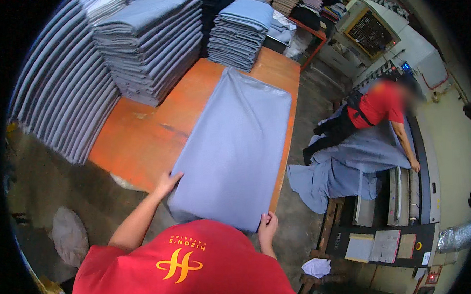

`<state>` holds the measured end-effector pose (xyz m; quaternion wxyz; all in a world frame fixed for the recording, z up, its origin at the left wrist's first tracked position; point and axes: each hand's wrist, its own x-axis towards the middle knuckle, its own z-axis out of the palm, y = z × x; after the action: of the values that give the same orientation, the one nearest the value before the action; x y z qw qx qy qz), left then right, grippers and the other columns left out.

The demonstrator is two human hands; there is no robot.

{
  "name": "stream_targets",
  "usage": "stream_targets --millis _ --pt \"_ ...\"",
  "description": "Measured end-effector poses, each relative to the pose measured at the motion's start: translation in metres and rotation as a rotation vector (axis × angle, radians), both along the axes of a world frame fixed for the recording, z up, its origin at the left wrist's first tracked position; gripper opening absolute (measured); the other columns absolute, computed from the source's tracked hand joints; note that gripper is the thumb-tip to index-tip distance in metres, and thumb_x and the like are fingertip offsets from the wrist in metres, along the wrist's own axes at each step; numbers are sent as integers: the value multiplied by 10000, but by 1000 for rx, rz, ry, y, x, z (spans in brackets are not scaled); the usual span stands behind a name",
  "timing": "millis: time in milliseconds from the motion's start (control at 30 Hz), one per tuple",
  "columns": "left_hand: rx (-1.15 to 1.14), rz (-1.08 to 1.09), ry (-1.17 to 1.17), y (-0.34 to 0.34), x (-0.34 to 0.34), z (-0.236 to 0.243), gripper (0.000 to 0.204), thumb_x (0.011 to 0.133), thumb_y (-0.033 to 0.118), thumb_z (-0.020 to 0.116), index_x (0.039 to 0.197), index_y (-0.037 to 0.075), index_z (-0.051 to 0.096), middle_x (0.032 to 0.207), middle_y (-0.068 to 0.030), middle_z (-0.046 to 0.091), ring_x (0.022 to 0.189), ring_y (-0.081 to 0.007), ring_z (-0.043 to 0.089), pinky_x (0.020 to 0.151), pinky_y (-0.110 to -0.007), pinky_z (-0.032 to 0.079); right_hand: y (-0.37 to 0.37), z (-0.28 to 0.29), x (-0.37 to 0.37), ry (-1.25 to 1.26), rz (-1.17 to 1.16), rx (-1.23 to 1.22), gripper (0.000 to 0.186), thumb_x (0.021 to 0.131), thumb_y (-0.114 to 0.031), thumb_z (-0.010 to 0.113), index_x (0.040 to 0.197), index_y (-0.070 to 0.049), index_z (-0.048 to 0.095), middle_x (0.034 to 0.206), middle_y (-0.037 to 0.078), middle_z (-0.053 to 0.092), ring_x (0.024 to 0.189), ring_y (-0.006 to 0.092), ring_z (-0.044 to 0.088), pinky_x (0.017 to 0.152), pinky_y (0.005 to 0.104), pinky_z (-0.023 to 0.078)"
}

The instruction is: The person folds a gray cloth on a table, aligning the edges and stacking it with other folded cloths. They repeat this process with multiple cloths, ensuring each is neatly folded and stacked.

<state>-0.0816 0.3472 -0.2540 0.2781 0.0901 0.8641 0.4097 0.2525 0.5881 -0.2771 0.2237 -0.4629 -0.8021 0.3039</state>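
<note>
A large grey-blue cloth [235,142], folded into a rectangle, lies along the right side of the orange tabletop [136,135]. Its near end reaches my body, and a soft crease runs down from its far left corner. My left hand [168,183] grips the cloth's left edge, thumb over the top and the other fingers partly hidden. At the near right corner my right hand [268,225] is closed on the cloth's edge, with its fingertips curled over it.
Tall stacks of folded grey cloths [149,46] stand at the far left, with a smaller stack [240,33] at the far edge. To the right, a person in a red shirt [376,103] handles a loose grey cloth [345,164] at a long machine [425,166]. A white cloth [316,267] lies lower right.
</note>
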Motion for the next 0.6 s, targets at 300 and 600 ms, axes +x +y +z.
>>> stream_targets --millis 300,600 --pt "614 222 -155 27 -21 30 333 896 304 628 1044 7 646 928 -73 677 763 -158 628 679 -312 503 12 18 -3 648 26 -529 204 953 -235 578 924 -33 570 851 4 560 774 92 487 718 266 418" --pt "496 46 -239 -53 32 27 446 859 370 676 1096 -6 637 963 -87 682 858 -178 638 758 -334 508 -27 32 48 514 59 -660 326 982 -272 518 1134 10 577 1071 66 629 961 137 557 873 293 432"
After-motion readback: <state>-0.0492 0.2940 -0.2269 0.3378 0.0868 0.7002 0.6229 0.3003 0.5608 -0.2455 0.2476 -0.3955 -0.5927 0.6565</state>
